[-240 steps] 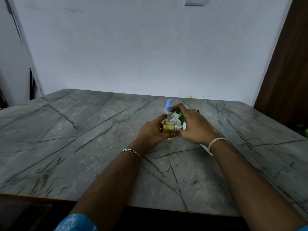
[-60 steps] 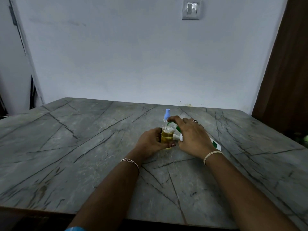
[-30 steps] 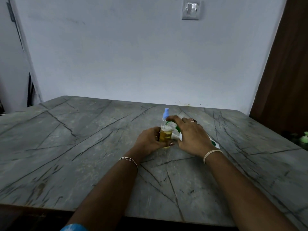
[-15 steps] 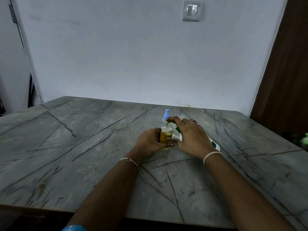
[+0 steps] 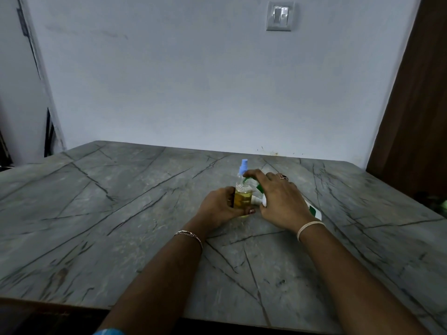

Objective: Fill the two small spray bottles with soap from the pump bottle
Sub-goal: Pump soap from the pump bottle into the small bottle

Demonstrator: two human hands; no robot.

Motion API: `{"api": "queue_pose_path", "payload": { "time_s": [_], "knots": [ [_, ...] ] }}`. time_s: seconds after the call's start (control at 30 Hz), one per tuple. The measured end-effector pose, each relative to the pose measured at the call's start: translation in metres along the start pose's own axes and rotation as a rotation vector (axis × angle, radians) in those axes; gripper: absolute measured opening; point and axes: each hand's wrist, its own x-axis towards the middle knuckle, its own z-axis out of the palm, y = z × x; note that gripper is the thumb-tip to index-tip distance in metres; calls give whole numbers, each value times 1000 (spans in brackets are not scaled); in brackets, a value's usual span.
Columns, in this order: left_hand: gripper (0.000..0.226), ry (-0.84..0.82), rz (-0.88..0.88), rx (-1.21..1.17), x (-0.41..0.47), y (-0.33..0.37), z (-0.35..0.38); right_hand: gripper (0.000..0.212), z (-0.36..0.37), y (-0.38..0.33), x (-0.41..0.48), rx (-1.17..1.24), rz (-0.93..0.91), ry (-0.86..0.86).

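A small clear spray bottle [image 5: 242, 199], its neck uncapped and its body holding yellow liquid, stands on the grey marble table [image 5: 121, 213]. My left hand [image 5: 220, 206] grips it from the left. My right hand [image 5: 280, 199] grips a white and green pump bottle [image 5: 314, 211], tilted towards the small bottle. Its forefinger lies on the green pump head [image 5: 249, 180] over the bottle's open neck. A second spray bottle with a blue spray top [image 5: 243, 166] stands just behind, mostly hidden.
The table's near edge [image 5: 217, 320] runs across the bottom. A white wall with a light switch [image 5: 279, 16] stands behind the table. A brown door [image 5: 416, 105] is at the right, and a green object [image 5: 443, 204] shows at the right edge.
Both hands keep their holds on the two bottles. The camera has tilted up a little since eight seconds ago, bringing the wall switch into view.
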Motion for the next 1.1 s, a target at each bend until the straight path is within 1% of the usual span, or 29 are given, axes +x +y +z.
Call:
{"api": "queue_pose_path", "payload": {
  "time_s": [0.2, 0.33, 0.4, 0.67, 0.73, 0.83, 0.97, 1.1],
  "knots": [
    [56, -1, -2, -3, 0, 1, 0, 72, 1, -1, 3, 1, -4, 11],
    [53, 3, -13, -23, 0, -1, 0, 77, 2, 1, 0, -25, -27, 13],
    [54, -1, -14, -31, 0, 0, 0, 79, 2, 2, 0, -34, -30, 12],
    [58, -18, -13, -18, 1, -1, 0, 73, 0, 0, 2, -38, -36, 26],
    [58, -15, -14, -22, 1, -1, 0, 75, 0, 2, 0, -40, -61, 36],
    [56, -18, -21, -33, 1, -1, 0, 84, 0, 7, -2, -47, -81, 47],
    [57, -17, -37, -17, 2, -1, 1, 98, -4, 9, -5, 74, -42, 86],
    [58, -18, -43, -31, 2, -2, 1, 98, -12, 12, -5, 273, 120, 185]
  ]
}}
